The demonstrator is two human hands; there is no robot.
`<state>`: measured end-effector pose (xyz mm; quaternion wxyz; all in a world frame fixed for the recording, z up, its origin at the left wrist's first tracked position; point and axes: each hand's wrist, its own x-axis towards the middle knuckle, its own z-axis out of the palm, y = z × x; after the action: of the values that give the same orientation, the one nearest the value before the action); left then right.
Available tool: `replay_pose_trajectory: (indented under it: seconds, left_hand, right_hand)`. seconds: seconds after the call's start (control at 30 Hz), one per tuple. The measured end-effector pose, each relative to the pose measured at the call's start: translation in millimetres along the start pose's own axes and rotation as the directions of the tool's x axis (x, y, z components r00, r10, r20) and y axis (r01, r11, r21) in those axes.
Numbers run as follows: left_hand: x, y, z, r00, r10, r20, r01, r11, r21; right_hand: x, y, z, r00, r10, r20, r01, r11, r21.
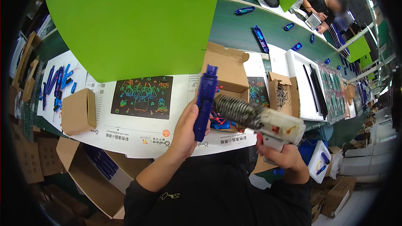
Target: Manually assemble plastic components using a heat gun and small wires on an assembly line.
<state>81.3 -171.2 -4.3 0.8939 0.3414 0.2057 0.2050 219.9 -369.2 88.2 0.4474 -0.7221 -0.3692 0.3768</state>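
Note:
Upright in my left hand (186,129) is a long dark-blue plastic housing (205,100), with my fingers and thumb closed round its lower half. My right hand (281,155) grips the handle of a stained, whitish glue gun (278,125), its barrel wrapped in a dark metal coil. The barrel end comes close to the housing's right side; whether they touch I cannot tell. Behind the two, an opened cardboard box (228,68) stands on the table, and small red and blue parts (220,122) show below the barrel.
A green panel (134,25) rises in front. Blue housings and wired cylinders (58,83) lie at the left by a brown carton (78,112). Right are a small box of tiny parts (283,96) and a white foam tray (307,79). Beyond a green conveyor (234,29) works another person (322,8).

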Motion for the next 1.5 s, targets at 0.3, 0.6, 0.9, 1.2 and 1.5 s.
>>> replay_pose_trajectory:
  seconds: [0.3, 0.6, 0.9, 1.2, 1.5]
  left_hand:
    - [1, 5, -2, 0.999, 0.017, -0.028, -0.016, 1.000, 0.023]
    - [3, 6, 2, 1.000, 0.014, -0.022, -0.013, 0.999, 0.046]
    - [2, 2, -3, 0.998, 0.004, -0.058, -0.002, 0.999, 0.032]
    - [-4, 14, -14, 0.992, 0.122, -0.016, -0.122, 0.951, -0.284]
    - [-7, 28, -95, 0.926, 0.234, -0.296, -0.321, 0.901, -0.293]
  right_hand:
    - [9, -10, 1, 0.999, 0.052, 0.014, -0.053, 0.995, 0.079]
    - [17, -5, -2, 0.997, -0.049, -0.065, 0.048, 0.999, -0.017]
    - [23, -27, -2, 1.000, 0.011, 0.008, -0.012, 0.993, 0.116]
    - [12, -19, -26, 0.958, -0.003, -0.287, 0.130, 0.895, 0.426]
    - [-22, 124, -114, 0.646, 0.483, -0.591, -0.061, 0.804, 0.591]
